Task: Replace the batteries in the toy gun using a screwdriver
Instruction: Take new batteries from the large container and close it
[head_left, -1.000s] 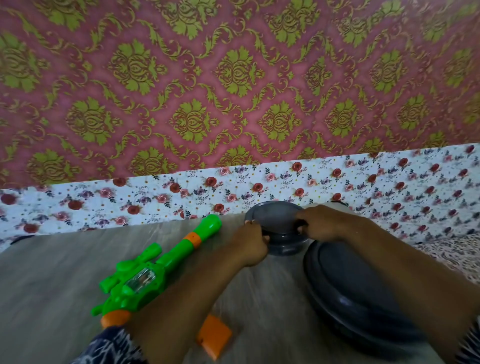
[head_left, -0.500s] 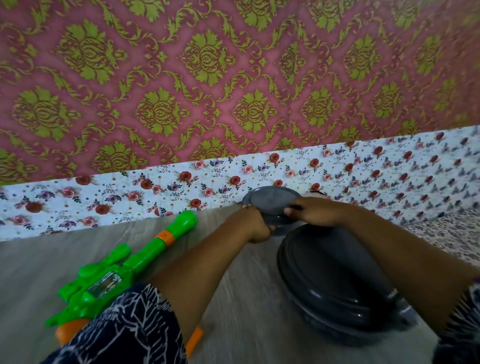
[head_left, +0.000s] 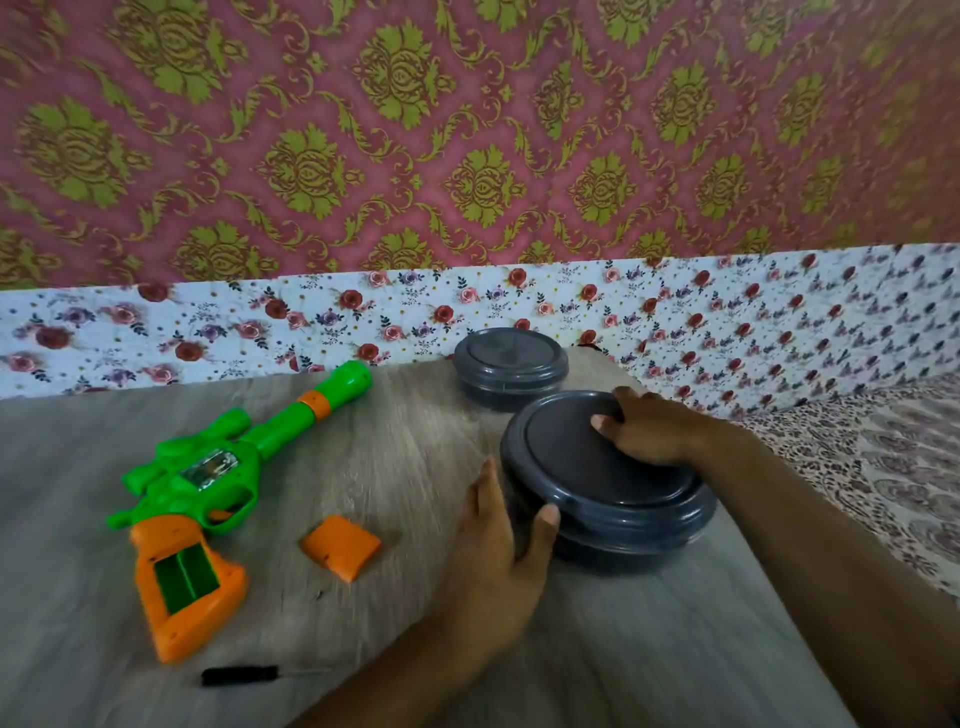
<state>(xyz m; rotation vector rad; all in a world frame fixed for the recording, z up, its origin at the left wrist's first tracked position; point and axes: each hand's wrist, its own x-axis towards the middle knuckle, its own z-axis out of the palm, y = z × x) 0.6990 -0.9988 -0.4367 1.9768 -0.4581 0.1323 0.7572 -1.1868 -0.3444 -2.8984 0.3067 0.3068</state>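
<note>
The green and orange toy gun (head_left: 208, 483) lies on the grey wood-grain table at the left, its battery bay in the orange grip uncovered and showing empty green slots. The orange battery cover (head_left: 341, 547) lies loose to its right. A small black-handled screwdriver (head_left: 244, 674) rests near the table's front edge. Both hands are on the large dark grey lidded container (head_left: 597, 467): my left hand (head_left: 501, 551) grips its near left side, and my right hand (head_left: 649, 428) presses on the far right of its lid.
A smaller dark grey lidded container (head_left: 511, 364) stands behind the large one, against the floral strip (head_left: 208, 332) below the pink and gold wall. A patterned cloth (head_left: 883, 467) lies past the table's right edge.
Both hands have left the small container at the back and come nearer, onto the large container. The view has tilted down, bringing the screwdriver and the gun's grip into sight.
</note>
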